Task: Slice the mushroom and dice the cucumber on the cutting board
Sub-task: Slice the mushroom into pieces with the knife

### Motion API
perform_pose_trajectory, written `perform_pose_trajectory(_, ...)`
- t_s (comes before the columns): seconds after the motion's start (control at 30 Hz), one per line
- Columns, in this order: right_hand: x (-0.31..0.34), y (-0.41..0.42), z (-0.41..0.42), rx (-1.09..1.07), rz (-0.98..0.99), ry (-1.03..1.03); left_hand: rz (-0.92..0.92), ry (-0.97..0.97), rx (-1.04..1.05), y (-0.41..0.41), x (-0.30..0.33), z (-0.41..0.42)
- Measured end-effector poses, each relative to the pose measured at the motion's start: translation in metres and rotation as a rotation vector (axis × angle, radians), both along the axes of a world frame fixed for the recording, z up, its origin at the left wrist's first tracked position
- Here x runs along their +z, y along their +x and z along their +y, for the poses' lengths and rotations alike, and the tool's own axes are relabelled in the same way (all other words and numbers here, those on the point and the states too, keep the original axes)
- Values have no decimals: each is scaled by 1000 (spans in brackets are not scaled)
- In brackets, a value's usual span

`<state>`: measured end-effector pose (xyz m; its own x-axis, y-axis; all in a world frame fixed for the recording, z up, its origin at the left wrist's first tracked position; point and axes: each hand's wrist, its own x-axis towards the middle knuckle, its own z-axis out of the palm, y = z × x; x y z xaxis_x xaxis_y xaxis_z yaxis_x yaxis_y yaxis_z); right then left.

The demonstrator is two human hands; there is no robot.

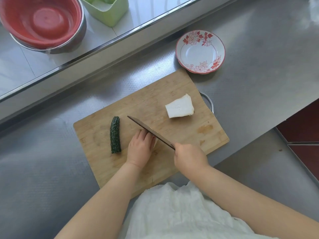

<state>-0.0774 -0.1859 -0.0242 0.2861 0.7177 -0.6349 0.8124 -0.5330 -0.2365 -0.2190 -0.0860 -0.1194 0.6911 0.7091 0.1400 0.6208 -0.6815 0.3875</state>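
A wooden cutting board (181,87) lies on the steel counter. A short dark green cucumber piece (115,135) lies on its left part. A white mushroom chunk (179,106) rests on the right part. My left hand (140,148) curls over another white mushroom piece, mostly hidden under the fingers, with only a sliver showing. My right hand (189,156) grips the handle of a cleaver (150,131), whose blade stands edge down right beside my left fingers.
A white dish with red flowers (200,51) sits beyond the board. A red basin (41,21) nested in a steel bowl and a green container (107,9) stand on the raised ledge at the back. The counter edge drops off at right.
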Motion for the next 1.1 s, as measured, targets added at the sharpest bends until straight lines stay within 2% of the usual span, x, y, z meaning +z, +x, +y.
perform_pose_trajectory(0.23,10,-3,3,12,11,1,-17,9,-7,0,-2,0)
perform_pose_trajectory(0.8,11,-3,24,-43,78,-152,-110,40,16,-1,-9,2)
perform_pose_trajectory(1.1,-6,-3,26,-77,88,-169,-122,57,6,-1,-9,1)
